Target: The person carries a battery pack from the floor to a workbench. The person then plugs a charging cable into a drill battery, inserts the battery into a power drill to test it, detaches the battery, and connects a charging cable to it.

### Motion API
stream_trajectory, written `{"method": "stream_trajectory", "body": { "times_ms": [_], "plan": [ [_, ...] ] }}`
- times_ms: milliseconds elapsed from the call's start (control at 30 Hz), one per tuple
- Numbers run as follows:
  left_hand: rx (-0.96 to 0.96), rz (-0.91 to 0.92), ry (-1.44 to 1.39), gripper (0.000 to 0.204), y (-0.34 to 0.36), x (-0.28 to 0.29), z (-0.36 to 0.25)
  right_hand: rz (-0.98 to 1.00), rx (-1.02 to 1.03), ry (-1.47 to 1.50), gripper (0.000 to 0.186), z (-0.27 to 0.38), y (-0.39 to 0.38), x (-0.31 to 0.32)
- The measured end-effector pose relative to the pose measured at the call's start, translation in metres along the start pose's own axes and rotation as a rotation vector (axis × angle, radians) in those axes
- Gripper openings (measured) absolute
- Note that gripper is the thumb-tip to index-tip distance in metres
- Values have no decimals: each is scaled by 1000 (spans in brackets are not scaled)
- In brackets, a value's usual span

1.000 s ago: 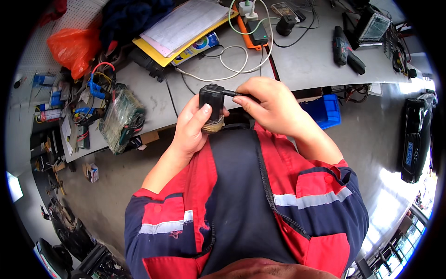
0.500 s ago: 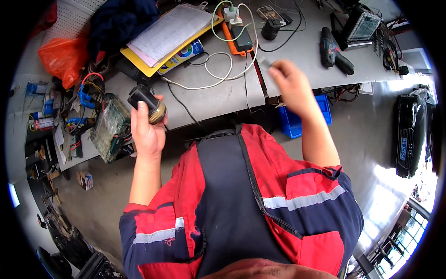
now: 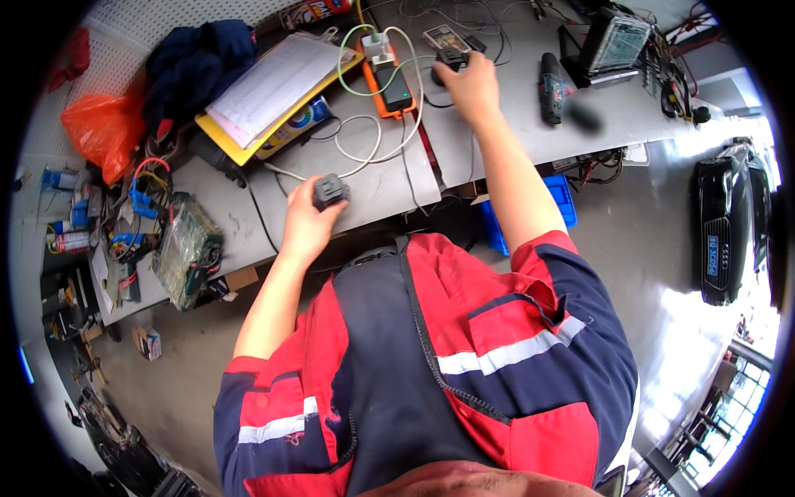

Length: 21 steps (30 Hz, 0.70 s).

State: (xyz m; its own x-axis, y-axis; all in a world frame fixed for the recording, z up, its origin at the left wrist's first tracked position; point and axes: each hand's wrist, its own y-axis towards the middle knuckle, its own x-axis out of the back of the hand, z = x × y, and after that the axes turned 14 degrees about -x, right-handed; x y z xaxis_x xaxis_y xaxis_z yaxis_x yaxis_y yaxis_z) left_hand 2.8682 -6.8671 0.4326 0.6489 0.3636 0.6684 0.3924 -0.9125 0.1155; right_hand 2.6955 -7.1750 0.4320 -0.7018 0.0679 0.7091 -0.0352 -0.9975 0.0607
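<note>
My left hand [image 3: 308,222] is closed around a dark power-tool battery [image 3: 331,192], held just above the near edge of the workbench. Farther off, my right hand [image 3: 472,83] reaches across the bench, its fingers closed on a black battery pack [image 3: 448,66] beside the orange power strip [image 3: 394,108]. My fingers hide part of this pack. To the right of that hand a cordless drill [image 3: 551,87] lies on its side, its handle end smeared.
A yellow clipboard with papers [image 3: 265,87] rests over a spray can [image 3: 302,124]. White and green cables [image 3: 373,153] loop over the grey bench [image 3: 377,199]. A plastic-wrapped device [image 3: 189,248] is at left, a blue crate [image 3: 530,211] below the bench, a black car [image 3: 722,228] at right.
My right hand has moved away from me to the black battery pack and closed on it. The left hand has turned its battery and moved right. The whole view has shifted slightly.
</note>
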Motion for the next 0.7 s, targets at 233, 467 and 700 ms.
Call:
{"method": "stream_trajectory", "body": {
  "times_ms": [233, 467, 700],
  "plan": [
    [15, 13, 22, 53, 15, 1, 13, 85, -35, 43, 52, -24, 15, -26],
    [31, -50, 183, 63, 16, 2, 15, 206, -172, 421, 44, -32, 4, -4],
    [-537, -306, -201, 62, -30, 26, -3, 871, -190, 829, 37, -11, -83, 72]
  ]
}}
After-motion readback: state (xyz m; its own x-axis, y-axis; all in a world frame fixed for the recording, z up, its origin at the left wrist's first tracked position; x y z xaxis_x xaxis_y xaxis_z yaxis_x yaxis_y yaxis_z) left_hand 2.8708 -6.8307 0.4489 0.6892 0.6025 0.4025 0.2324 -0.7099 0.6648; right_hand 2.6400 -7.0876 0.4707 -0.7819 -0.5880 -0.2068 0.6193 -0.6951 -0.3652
